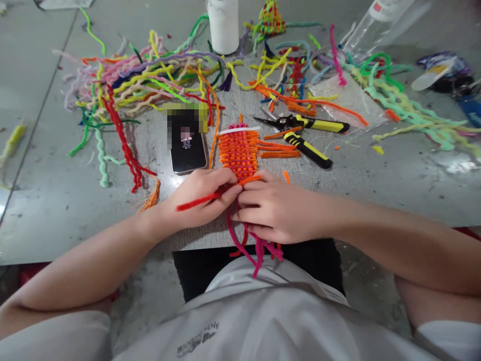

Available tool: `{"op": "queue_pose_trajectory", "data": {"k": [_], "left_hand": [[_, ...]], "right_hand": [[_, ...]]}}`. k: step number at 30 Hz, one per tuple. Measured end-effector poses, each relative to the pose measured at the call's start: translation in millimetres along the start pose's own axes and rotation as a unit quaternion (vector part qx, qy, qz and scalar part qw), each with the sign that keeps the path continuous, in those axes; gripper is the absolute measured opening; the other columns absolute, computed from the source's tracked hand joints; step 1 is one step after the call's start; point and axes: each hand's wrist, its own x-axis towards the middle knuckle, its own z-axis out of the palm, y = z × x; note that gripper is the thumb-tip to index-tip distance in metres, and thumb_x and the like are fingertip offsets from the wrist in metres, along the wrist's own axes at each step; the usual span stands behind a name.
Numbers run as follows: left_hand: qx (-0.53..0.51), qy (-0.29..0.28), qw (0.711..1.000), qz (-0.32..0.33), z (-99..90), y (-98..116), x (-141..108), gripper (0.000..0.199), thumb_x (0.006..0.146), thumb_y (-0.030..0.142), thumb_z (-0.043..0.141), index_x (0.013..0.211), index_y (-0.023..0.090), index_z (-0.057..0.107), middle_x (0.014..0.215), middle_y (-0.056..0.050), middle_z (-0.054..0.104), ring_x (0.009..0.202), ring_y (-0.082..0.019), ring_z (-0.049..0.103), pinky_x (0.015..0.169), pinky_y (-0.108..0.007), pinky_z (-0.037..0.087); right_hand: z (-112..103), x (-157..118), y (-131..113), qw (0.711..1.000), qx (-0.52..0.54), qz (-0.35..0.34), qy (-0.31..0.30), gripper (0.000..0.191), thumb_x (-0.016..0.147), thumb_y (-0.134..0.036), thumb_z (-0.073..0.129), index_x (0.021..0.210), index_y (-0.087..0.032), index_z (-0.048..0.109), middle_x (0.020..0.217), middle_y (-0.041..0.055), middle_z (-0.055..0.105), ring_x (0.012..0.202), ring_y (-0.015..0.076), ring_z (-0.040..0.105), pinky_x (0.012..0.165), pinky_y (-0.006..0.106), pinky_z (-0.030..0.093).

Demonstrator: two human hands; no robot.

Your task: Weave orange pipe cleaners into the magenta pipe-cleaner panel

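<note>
An orange and pink woven piece [239, 150] lies on the table's near part, a white strip across its far end. Both hands meet at its near end. My left hand [206, 194] has thumb and fingers pinched at the weave, with a red strand [197, 202] running out over it. My right hand [273, 205] has its fingers bent round the near end, and an orange strand [250, 179] passes between the fingertips of both hands. Magenta strands [259, 250] hang below the hands over the table edge. Short orange ends [280, 149] stick out from the weave's right side.
Yellow and black pliers [311, 124] lie right of the weave, a phone [188, 143] left of it. Piles of coloured strands [143, 75] spread behind. A white bottle [223, 27] and a clear bottle [379, 22] are at the back. The table's near edge [199, 246] is by the hands.
</note>
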Motion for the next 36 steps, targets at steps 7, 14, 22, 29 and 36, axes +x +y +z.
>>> {"op": "queue_pose_trajectory", "data": {"k": [7,14,22,29,36], "left_hand": [[0.035,-0.027,0.999,0.013,0.4,-3,0,0.021,0.107,0.025,0.054,0.087,0.02,0.054,0.071,0.003,0.056,0.061,-0.012,0.05,0.058,-0.024,0.038],[0.033,-0.05,0.998,0.01,0.2,-3,1,0.022,0.108,0.029,0.051,0.087,0.021,0.052,0.071,0.003,0.056,0.061,-0.013,0.052,0.059,-0.025,0.039],[0.053,-0.052,0.997,0.013,0.8,-5,-1,0.023,0.107,0.032,0.052,0.088,0.021,0.055,0.072,0.002,0.059,0.061,-0.013,0.054,0.059,-0.025,0.039],[0.034,-0.059,0.997,0.035,1.9,-9,-3,0.019,0.108,0.034,0.054,0.094,0.021,0.058,0.079,0.001,0.065,0.066,-0.013,0.059,0.061,-0.025,0.041],[-0.015,-0.095,0.993,0.072,-1.3,-8,-3,0.015,0.109,0.029,0.052,0.1,0.02,0.06,0.084,-0.002,0.067,0.073,-0.015,0.062,0.066,-0.026,0.046]], "right_hand": [[2,1,1,0.999,-0.029,-0.027,0.0,0.016,0.107,-0.024,0.06,0.095,-0.018,0.069,0.105,0.0084,0.074,0.108,0.0272,0.055,0.091,0.042,0.035],[-6,1,-1,0.999,-0.001,-0.004,-0.044,0.012,0.098,-0.013,0.06,0.091,-0.019,0.068,0.099,0.0069,0.075,0.105,0.0288,0.051,0.09,0.045,0.03],[-15,0,-2,0.992,0.09,-0.025,-0.088,0.012,0.096,-0.013,0.065,0.1,-0.021,0.073,0.11,0.0052,0.078,0.108,0.0282,0.053,0.093,0.044,0.031],[-18,-1,-5,0.988,0.089,-0.042,-0.116,0.019,0.092,-0.01,0.068,0.104,-0.022,0.075,0.114,0.0047,0.078,0.111,0.0302,0.052,0.095,0.045,0.034],[-12,1,-5,0.991,0.007,-0.068,-0.118,0.02,0.101,-0.008,0.059,0.095,-0.02,0.074,0.098,0.0045,0.075,0.102,0.0262,0.057,0.097,0.044,0.04]]}}
